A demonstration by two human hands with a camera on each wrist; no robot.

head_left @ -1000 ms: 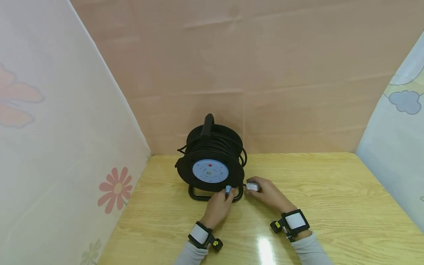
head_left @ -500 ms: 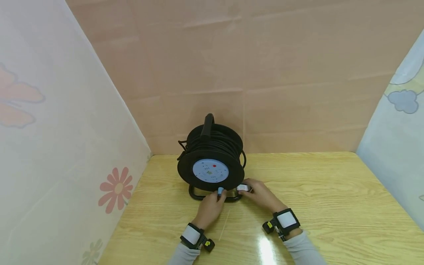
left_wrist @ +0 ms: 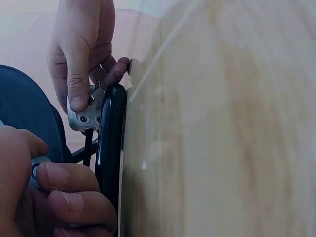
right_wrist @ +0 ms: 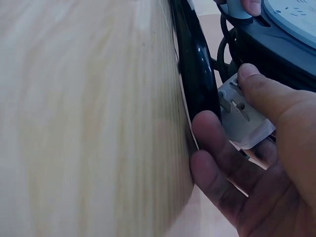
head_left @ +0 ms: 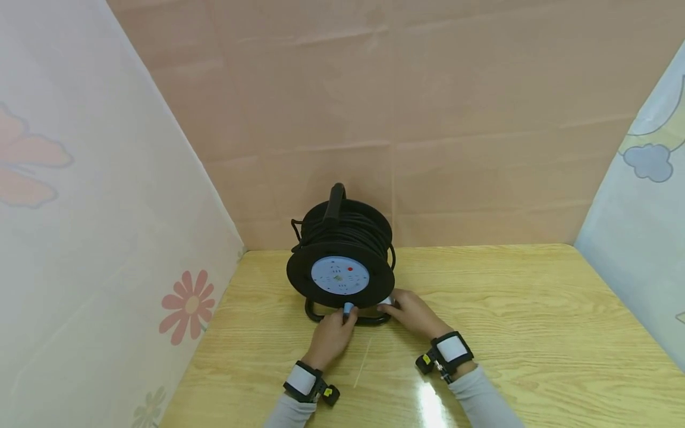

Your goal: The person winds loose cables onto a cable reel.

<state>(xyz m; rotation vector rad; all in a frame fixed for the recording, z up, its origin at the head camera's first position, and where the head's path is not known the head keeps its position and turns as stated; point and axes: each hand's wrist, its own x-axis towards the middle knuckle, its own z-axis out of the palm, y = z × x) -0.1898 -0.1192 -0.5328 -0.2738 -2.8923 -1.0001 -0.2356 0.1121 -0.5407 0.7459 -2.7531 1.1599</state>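
Note:
A black cable reel (head_left: 299, 276) stands on the table, wound with black cable (head_left: 353, 230), its pale socket face (head_left: 340, 276) tilted toward me. My left hand (head_left: 329, 340) pinches the small light-blue knob (head_left: 348, 308) at the bottom of the front disc. To the right of the reel, my right hand (head_left: 418, 314) holds a white plug (right_wrist: 249, 131) between thumb and fingers, its metal pins showing in the right wrist view. The plug lies close beside the black tubular stand (head_left: 369, 320), and cable runs from it behind the tube. Part of the plug is hidden in the head view.
The wooden table (head_left: 514, 309) extends on both sides of the reel. Behind it rises a brown papered wall (head_left: 455, 119). Patterned panels stand at the left (head_left: 107, 208) and right (head_left: 637, 238). A black carrying handle (head_left: 334, 205) tops the reel.
The front disc has turned clockwise: the knob with my left hand has moved left, and the red button right. My right hand has carried the plug left, in beside the stand.

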